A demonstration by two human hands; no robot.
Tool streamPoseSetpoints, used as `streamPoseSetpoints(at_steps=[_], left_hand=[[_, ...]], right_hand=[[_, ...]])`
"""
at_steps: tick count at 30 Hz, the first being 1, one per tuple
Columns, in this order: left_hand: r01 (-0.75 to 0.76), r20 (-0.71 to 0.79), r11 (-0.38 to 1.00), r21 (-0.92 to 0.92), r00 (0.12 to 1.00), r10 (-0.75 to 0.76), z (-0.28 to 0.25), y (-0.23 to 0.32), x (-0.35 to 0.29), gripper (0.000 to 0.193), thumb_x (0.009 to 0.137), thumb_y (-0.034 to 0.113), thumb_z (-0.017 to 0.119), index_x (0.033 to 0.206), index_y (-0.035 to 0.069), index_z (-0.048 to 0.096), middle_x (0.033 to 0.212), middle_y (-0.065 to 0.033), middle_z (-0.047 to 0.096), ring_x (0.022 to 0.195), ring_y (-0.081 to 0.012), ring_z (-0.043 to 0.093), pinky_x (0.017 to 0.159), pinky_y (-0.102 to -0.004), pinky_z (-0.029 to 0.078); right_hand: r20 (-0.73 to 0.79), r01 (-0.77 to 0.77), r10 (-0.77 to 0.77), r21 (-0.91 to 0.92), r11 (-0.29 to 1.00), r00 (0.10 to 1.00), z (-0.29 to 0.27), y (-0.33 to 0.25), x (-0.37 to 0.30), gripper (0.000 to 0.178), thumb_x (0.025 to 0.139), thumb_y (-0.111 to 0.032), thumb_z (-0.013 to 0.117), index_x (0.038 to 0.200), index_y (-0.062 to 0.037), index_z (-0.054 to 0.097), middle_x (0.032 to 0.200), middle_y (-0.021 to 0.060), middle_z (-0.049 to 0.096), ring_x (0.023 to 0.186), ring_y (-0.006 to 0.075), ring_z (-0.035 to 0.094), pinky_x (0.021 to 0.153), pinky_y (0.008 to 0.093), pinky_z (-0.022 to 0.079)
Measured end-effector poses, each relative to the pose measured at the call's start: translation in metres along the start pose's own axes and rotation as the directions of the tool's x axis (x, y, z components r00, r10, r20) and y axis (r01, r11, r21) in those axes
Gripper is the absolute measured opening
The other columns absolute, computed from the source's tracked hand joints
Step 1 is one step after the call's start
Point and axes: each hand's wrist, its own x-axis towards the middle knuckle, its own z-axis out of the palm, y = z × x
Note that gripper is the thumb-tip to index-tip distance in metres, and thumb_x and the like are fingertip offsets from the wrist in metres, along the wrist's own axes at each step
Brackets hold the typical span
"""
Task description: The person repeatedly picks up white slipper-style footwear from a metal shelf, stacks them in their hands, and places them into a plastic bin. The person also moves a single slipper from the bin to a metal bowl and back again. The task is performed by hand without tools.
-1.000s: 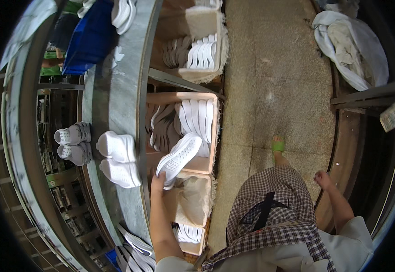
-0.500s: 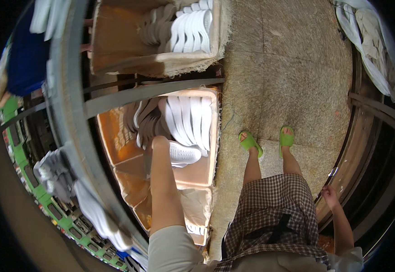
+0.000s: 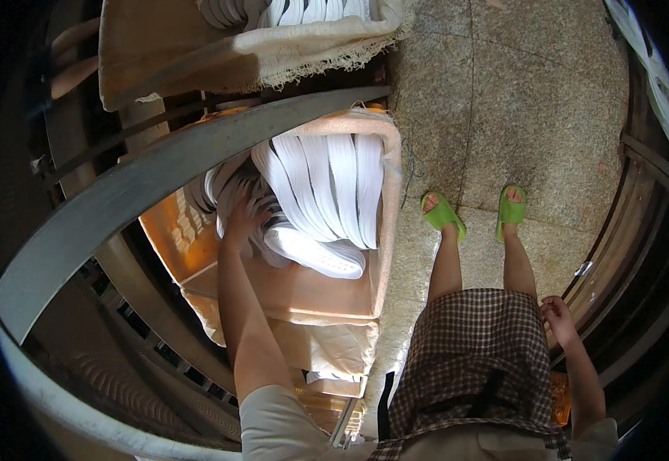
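White shoe soles (image 3: 323, 184) stand packed side by side in a cloth-lined orange crate (image 3: 308, 296) to my left. One loose sole (image 3: 315, 250) lies on its side in front of that row. My left hand (image 3: 246, 219) reaches into the crate, its fingers spread over soles at the shadowed left side of the stack, touching them. No sole is seen lifted in it. My right hand (image 3: 557, 316) hangs beside my checked apron (image 3: 473, 353), fingers loosely bent and apart, with nothing visible in them.
A grey metal bar (image 3: 158, 165) curves across the rack above the crate. Beyond it, another cloth-lined crate (image 3: 219, 61) holds more soles, with part of another person's arm (image 3: 73, 77) at its left. A further cloth-lined bin (image 3: 334, 349) sits nearer me. Dark rails (image 3: 626, 230) run along the right.
My left arm has swung left and deeper into the crate, and its fingers now show on the soles. The view has shifted closer over the crate. My right hand stays by the apron.
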Motion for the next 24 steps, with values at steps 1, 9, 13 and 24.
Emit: streamPoseSetpoints(at_steps=[1, 9, 13, 24], left_hand=[[-0.005, -0.091, 0.999, 0.032, 0.996, 0.008, 0.003, -0.011, 0.000, 0.073, 0.072, 0.031, 0.075, 0.129, -0.003, 0.044, 0.126, -0.0198, 0.052, 0.115, -0.0287, 0.050, 0.096, -0.0359, 0.039], [0.026, -0.254, 0.949, 0.314, 0.966, 0.058, 0.050, -0.021, -0.028, 0.058, 0.078, 0.046, 0.066, 0.112, 0.000, 0.058, 0.108, -0.0196, 0.062, 0.102, -0.0370, 0.058, 0.086, -0.0420, 0.044], [-0.103, -0.411, 0.952, 0.288, 0.885, 0.220, 0.060, -0.016, -0.038, 0.064, 0.085, 0.043, 0.060, 0.128, -0.001, 0.043, 0.129, -0.0236, 0.046, 0.117, -0.0370, 0.046, 0.094, -0.0428, 0.040], [0.156, -0.467, 0.841, -0.519, 0.772, -0.431, 0.176, -0.024, -0.103, 0.074, 0.083, 0.034, 0.065, 0.134, -0.008, 0.033, 0.138, -0.0215, 0.037, 0.127, -0.0278, 0.036, 0.105, -0.0363, 0.030]], right_hand=[[-0.028, -0.037, 0.037, -0.018, 0.999, 0.999, 0.006, -0.011, 0.002, 0.013, 0.090, -0.003, 0.049, 0.103, -0.0016, 0.051, 0.089, 0.0049, 0.054, 0.081, 0.0134, 0.051, 0.079, 0.0258, 0.043], [-0.071, -0.101, 0.100, -0.013, 0.995, 0.993, -0.013, 0.013, 0.015, 0.013, 0.091, -0.005, 0.047, 0.103, -0.0005, 0.050, 0.087, 0.0061, 0.054, 0.080, 0.0145, 0.051, 0.078, 0.0269, 0.043], [-0.089, -0.138, 0.122, -0.197, 0.971, 0.988, -0.025, 0.026, 0.020, 0.012, 0.092, -0.009, 0.048, 0.100, -0.0002, 0.049, 0.085, 0.0060, 0.053, 0.077, 0.0144, 0.050, 0.074, 0.0276, 0.044], [-0.120, -0.018, 0.007, -0.087, 0.996, 0.993, -0.023, 0.003, 0.019, 0.012, 0.092, -0.013, 0.049, 0.098, -0.0029, 0.050, 0.082, 0.0043, 0.056, 0.071, 0.0135, 0.055, 0.066, 0.0285, 0.045]])
